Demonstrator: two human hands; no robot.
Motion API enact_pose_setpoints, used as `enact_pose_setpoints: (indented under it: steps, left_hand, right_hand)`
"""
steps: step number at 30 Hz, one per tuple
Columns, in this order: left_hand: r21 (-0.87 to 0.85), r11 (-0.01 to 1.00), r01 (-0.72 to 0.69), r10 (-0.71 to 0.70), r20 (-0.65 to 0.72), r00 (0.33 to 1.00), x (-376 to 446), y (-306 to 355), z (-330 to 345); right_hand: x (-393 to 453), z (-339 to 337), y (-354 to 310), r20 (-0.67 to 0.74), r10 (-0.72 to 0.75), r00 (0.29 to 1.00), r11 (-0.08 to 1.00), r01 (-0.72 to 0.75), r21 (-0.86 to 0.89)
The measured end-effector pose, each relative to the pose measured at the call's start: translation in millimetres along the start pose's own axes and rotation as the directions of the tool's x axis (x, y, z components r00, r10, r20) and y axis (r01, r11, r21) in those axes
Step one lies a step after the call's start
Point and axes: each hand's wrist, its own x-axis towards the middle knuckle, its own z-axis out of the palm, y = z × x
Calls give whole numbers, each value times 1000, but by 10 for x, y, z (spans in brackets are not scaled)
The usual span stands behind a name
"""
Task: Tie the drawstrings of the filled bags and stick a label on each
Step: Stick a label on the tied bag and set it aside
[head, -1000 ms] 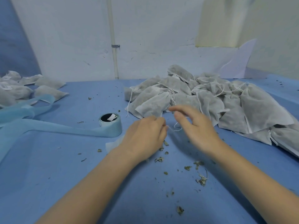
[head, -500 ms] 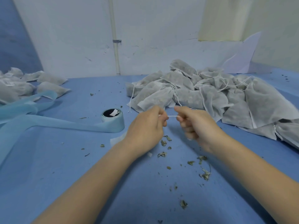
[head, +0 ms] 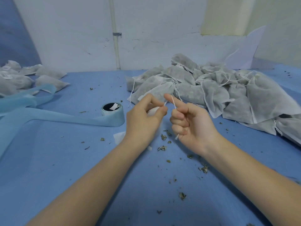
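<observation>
My left hand [head: 145,119] pinches one end of a white drawstring [head: 174,104] between thumb and fingers, and a bit of white bag [head: 153,110] shows inside its palm. My right hand [head: 190,126] has the string looped over its raised index finger, with the other fingers curled round it; a frayed end sticks out below. Both hands hover above the blue table [head: 65,160]. A heap of filled grey-white drawstring bags [head: 211,92] lies just behind them. A label roll [head: 112,110] stands left of my left hand.
A long pale-blue backing strip [head: 48,116] trails left from the roll. A second group of bags [head: 24,79] lies at the far left. Dried leaf crumbs [head: 163,137] are scattered under and in front of my hands. A white wall with a pipe [head: 115,38] closes the back.
The hands drew the string taut between them, then my right hand turned palm-up and wrapped the string over its index finger. My left hand rose slightly.
</observation>
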Motion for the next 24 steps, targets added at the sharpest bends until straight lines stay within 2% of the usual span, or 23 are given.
enact_pose_setpoints:
  steps: [4,9,12,16,20,22,24]
  left_hand:
    - [57,998,-19,25,-109,994,-23,-25,23]
    - [81,997,-13,18,-55,998,-33,-22,0]
    - [89,996,-11,13,-27,1000,-26,-9,-10]
    - [136,991,-11,13,-7,1000,-17,-5,19]
    - [210,977,-29,32,-12,999,7,-20,35]
    - [203,979,-26,28,-9,1000,12,-31,30]
    - [189,982,-19,19,-1,1000,14,-37,26]
  right_hand:
    - [-3,26,57,23,12,1000,981,-8,-192]
    - [-31,61,53,19,-25,1000,872,31,-488]
    - [-38,44,38,1,-80,997,763,62,-644]
    - [-23,32,49,5,-189,982,558,111,-822]
    - [-28,42,64,80,-308,948,334,187,-924]
    - [-38,41,77,108,-357,928,291,220,-931]
    - [-33,22,80,98,-397,913,301,231,-925]
